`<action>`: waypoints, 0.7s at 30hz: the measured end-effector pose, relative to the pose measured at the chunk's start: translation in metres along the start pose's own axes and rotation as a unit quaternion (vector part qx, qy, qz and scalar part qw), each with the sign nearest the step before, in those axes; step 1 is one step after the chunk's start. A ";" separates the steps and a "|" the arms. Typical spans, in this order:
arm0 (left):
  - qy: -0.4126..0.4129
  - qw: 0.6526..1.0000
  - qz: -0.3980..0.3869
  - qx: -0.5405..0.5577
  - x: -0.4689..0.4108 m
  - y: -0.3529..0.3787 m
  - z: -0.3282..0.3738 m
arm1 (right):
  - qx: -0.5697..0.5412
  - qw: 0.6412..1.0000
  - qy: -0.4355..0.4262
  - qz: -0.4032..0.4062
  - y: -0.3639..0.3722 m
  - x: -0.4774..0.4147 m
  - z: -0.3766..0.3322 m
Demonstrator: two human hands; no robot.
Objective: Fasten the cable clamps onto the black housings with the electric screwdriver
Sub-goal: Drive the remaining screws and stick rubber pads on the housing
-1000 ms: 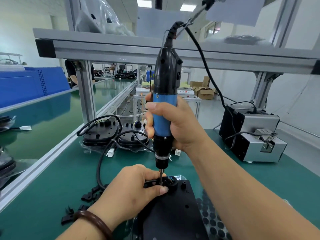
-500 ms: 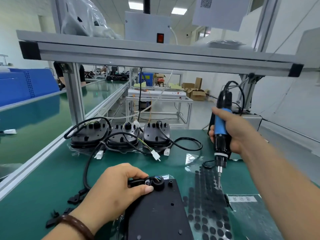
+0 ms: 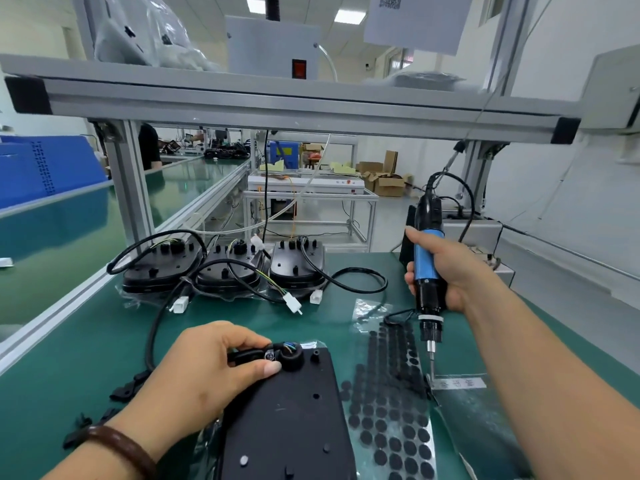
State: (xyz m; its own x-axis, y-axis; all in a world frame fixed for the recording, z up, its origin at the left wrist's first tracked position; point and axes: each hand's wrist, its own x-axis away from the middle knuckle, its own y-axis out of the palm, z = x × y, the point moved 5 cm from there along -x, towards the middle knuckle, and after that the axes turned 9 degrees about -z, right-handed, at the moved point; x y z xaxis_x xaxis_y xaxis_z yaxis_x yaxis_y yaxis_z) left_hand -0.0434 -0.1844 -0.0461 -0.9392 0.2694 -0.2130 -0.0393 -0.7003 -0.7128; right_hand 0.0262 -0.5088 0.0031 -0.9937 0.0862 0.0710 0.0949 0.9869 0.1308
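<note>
A black housing (image 3: 291, 420) lies flat on the green bench in front of me. My left hand (image 3: 204, 372) pinches the black cable clamp (image 3: 247, 355) against its top edge, beside a round cable port with coloured wires. A screw head shows in the clamp. My right hand (image 3: 446, 271) grips the blue and black electric screwdriver (image 3: 427, 268) upright, off to the right of the housing. Its bit tip touches down near a white label by the sheet of black round pads (image 3: 391, 393).
Three more black housings (image 3: 225, 265) with looped cables and white connectors sit at the back of the bench. Loose black clamps (image 3: 124, 389) lie at the left. A grey screw feeder box (image 3: 485, 237) stands behind my right hand. An aluminium frame rail crosses overhead.
The screwdriver has left the clamp screw and swung right and down to the pad sheet. My left hand has stayed on the clamp.
</note>
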 end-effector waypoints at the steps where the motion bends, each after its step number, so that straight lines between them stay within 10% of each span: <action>1: -0.002 1.000 0.000 0.000 0.000 0.000 0.000 | 0.002 1.000 0.005 0.000 -0.004 0.000 0.000; 21: -0.010 1.000 -0.003 -0.007 0.001 -0.001 0.003 | 0.049 0.999 0.004 -0.016 -0.032 -0.002 0.010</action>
State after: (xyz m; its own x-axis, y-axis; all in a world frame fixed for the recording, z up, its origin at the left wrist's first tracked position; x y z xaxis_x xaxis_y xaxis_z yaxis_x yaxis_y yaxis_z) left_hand -0.0456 -0.1852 -0.0439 -0.9457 0.2604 -0.1943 -0.0411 -0.6890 -0.7236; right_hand 0.0243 -0.5386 -0.0112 -0.9956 0.0539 0.0772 0.0567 0.9978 0.0349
